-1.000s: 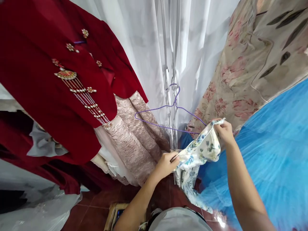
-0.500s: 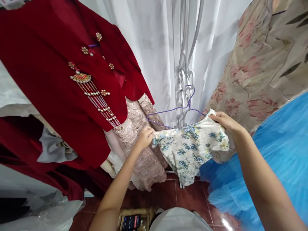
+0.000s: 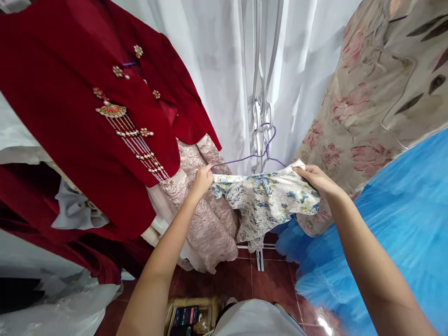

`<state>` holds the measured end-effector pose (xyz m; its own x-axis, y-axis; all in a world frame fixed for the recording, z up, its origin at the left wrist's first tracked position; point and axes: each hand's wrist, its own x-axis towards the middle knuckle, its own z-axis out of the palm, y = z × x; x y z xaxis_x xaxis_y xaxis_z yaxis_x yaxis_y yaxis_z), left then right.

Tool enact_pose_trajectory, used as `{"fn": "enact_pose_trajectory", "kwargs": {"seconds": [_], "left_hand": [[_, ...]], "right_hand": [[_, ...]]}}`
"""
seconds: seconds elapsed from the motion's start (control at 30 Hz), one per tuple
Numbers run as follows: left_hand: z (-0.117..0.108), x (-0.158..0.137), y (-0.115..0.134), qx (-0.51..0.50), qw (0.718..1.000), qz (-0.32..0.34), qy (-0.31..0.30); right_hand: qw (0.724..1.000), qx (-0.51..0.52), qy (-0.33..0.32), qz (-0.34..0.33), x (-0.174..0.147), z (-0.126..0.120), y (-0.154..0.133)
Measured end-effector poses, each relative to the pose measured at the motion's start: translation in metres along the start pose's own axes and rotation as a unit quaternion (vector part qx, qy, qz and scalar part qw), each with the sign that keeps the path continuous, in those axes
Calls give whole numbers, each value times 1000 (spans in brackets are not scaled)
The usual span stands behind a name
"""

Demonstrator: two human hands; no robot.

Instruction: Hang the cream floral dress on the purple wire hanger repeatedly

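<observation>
A white top [image 3: 266, 196] with blue and yellow flowers is stretched between my hands at the middle of the view. My left hand [image 3: 203, 181] pinches its left upper corner, right at the left end of a purple hanger [image 3: 241, 160]. At the other upper corner, my right hand [image 3: 314, 178] grips the fabric between thumb and fingers. The hanger's hook hangs on a white metal stand [image 3: 257, 135], and its lower part is hidden behind the top's upper edge.
A dark red velvet jacket [image 3: 140, 121] with beaded ornaments hangs at left above a pink brocade skirt [image 3: 210, 228]. On the right are a beige floral dress [image 3: 353, 116] and blue tulle [image 3: 395, 224]. A wooden stool [image 3: 210, 310] holding a phone [image 3: 186, 316] stands below on red tiles.
My left hand has moved up and left to the hanger's end. The top's upper edge is now raised over the hanger's lower bar, and its hem hangs higher.
</observation>
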<state>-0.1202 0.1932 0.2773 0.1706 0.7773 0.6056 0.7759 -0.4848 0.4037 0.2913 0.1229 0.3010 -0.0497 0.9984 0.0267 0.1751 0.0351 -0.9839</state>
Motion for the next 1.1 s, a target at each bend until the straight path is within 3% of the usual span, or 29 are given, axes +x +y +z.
{"fn": "enact_pose_trajectory", "kwargs": {"seconds": [0.1, 0.2, 0.3, 0.4, 0.47, 0.53, 0.67, 0.77, 0.87, 0.97, 1.03, 1.1], "left_hand": [[-11, -7, -3, 32, 996, 80, -36], [-24, -1, 9, 47, 982, 167, -71], [-27, 16, 44, 37, 977, 195, -72], [-16, 34, 88, 10, 981, 188, -56], [-8, 39, 109, -19, 982, 180, -50], [-3, 36, 113, -51, 986, 158, -33], [1, 12, 85, -39, 994, 93, -36], [3, 6, 76, 20, 996, 81, -12], [4, 20, 100, 42, 992, 112, 36], [8, 35, 128, 46, 984, 170, 20], [19, 31, 131, 40, 974, 221, -16], [40, 11, 119, 27, 969, 245, -35]], "right_hand": [[992, -65, 47, -98, 3, -10, -8], [963, -186, 120, -156, 16, -13, -10], [932, -296, 134, -161, 30, 0, -8], [914, -337, 144, -175, 32, 19, -2], [912, -312, 175, -200, 26, 23, 7], [913, -266, 211, -225, 15, 17, 20], [920, -209, 245, -222, -11, -8, 49], [926, -158, 261, -220, -15, -20, 47], [916, -52, 333, -216, -11, -33, 31], [906, 52, 376, -187, -23, -47, 30], [909, 72, 377, -159, -49, -46, 47], [940, 105, 315, -85, -86, -28, 72]]}}
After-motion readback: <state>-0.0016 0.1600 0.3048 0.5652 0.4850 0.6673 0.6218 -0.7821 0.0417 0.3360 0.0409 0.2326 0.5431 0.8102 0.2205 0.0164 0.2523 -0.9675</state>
